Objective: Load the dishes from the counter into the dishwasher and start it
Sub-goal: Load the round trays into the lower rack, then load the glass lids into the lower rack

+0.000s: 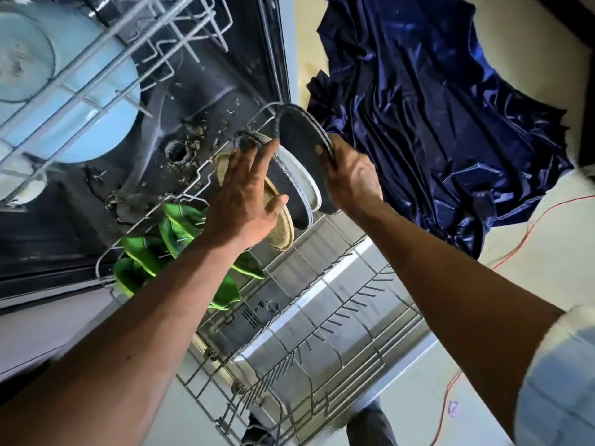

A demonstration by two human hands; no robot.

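The dishwasher's lower rack is pulled out over the open door. My right hand grips the rim of a dark speckled plate, held on edge at the rack's far end. My left hand lies with straight fingers against the plates standing there: a dark plate with a white rim and a beige plate under my palm. Several green dishes stand in the rack behind my left wrist.
The upper rack at top left holds light blue dishes. Food scraps lie around the tub drain. A shiny blue cloth drapes at the right, and an orange cable runs across the floor.
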